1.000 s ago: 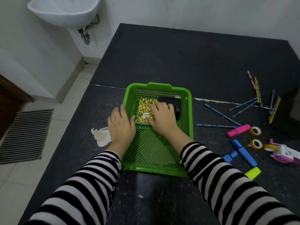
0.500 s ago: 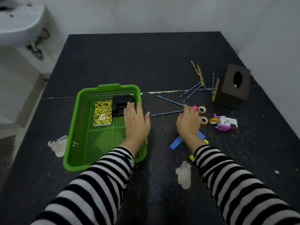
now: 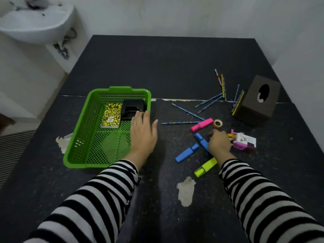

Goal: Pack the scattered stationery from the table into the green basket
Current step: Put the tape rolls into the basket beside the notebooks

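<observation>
The green basket (image 3: 82, 137) sits at the table's left and holds a yellow-and-black notebook (image 3: 111, 115) and a black device (image 3: 132, 106). My left hand (image 3: 142, 135) lies flat on the basket's right rim, fingers straight. My right hand (image 3: 219, 142) is down among the scattered stationery with its fingers curled downward over one blue highlighter (image 3: 200, 140), next to a yellow tape roll (image 3: 231, 135). What its fingers hold is hidden. Around it lie a pink highlighter (image 3: 201, 124), a second blue highlighter (image 3: 186, 153), a yellow-green highlighter (image 3: 206, 167), another tape roll (image 3: 218, 123) and several pencils (image 3: 187, 112).
A pink-and-white gadget (image 3: 245, 142) lies just right of my right hand. A dark tissue box (image 3: 257, 100) stands at the far right with pencils leaning on it. Chipped patches (image 3: 185, 190) mark the dark table. A white sink (image 3: 35, 23) hangs beyond the left edge.
My right hand left the notebook in the basket, crossed to the stationery and dropped from the pink highlighter toward the blue one. My left hand shifted from the basket's left side to its right rim.
</observation>
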Demonstrator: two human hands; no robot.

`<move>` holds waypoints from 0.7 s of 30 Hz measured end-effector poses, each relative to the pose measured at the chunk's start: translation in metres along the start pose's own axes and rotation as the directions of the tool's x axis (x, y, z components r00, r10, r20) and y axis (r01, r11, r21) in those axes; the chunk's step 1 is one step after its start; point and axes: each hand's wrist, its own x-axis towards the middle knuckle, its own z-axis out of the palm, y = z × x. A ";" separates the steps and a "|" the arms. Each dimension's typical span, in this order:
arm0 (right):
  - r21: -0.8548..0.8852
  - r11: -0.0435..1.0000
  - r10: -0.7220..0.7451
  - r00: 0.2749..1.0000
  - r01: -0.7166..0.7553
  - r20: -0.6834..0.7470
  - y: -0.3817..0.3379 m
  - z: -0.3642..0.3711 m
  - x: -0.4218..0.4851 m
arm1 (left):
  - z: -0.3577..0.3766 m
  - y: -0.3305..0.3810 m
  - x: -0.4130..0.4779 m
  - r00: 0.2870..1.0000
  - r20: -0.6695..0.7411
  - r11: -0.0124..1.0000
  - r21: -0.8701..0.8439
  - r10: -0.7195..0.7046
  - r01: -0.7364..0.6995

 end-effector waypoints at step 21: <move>0.853 0.403 -0.429 0.892 0.332 -0.144 -0.339 0.010 -0.101 | -0.088 -0.205 0.065 0.862 0.068 0.864 -0.004 -0.502 0.503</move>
